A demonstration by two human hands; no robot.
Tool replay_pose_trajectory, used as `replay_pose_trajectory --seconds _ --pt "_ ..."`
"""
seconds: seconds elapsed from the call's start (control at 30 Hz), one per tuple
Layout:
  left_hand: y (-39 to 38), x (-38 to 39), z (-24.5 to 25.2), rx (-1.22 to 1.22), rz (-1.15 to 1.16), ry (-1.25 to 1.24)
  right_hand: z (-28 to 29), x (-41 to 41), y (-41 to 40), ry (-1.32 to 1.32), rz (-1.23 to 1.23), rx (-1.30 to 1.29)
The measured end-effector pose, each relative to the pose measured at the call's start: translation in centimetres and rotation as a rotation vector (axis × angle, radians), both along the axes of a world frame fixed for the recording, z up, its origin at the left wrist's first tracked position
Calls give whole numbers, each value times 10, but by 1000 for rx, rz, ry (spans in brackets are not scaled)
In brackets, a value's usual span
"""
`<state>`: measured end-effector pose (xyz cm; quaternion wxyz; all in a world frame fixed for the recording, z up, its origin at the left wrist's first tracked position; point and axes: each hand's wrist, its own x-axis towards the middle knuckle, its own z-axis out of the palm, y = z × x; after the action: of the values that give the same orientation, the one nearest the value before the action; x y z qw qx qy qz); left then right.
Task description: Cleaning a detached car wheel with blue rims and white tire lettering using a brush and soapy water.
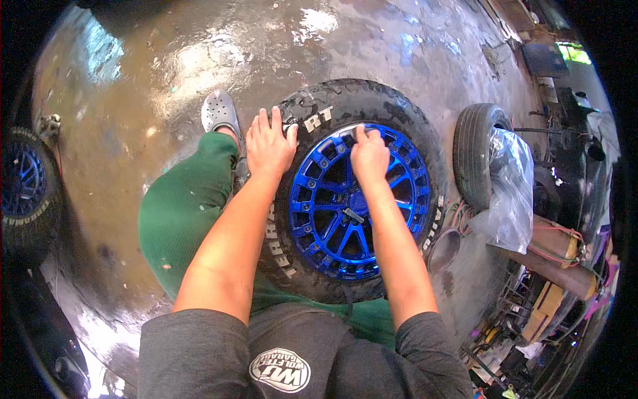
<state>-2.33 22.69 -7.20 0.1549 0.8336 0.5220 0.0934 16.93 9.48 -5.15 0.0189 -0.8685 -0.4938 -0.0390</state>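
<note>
A wheel with a glossy blue alloy rim [359, 202] and a black tire [413, 114] with raised white lettering lies in front of me. My left hand [271, 147] rests with fingers spread at the tire's upper left side. At the rim's top edge, my right hand [370, 152] is curled with its fingertips on the rim's lip; whether it holds something small cannot be told. A small grey bar-shaped piece [353, 215] lies on the rim's spokes near the hub.
The concrete floor [124, 114] looks wet and shiny. Another blue-rimmed wheel [25, 179] stands at the far left. To the right are a tire [473, 154], a clear plastic bag [511, 194], a round dark pan [443, 250], gas cylinders [558, 269] with hoses and a cardboard piece [543, 311].
</note>
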Motion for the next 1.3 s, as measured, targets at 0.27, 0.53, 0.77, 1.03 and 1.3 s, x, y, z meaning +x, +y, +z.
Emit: replay_pose_trajectory --seconds 0.27,0.53,0.77,1.03,1.3 --pt "1 0 1 -17 12 -25 9 44 -8 -2 163 -29" --pt "2 -4 -2 -45 19 20 19 -14 20 165 337 -61" --pt "1 0 3 -75 18 -33 35 61 10 172 363 -182" --pt "0 0 0 -37 12 -9 18 42 1 174 248 -8" --pt "0 -2 -3 -5 18 -2 16 -8 7 147 441 -55"
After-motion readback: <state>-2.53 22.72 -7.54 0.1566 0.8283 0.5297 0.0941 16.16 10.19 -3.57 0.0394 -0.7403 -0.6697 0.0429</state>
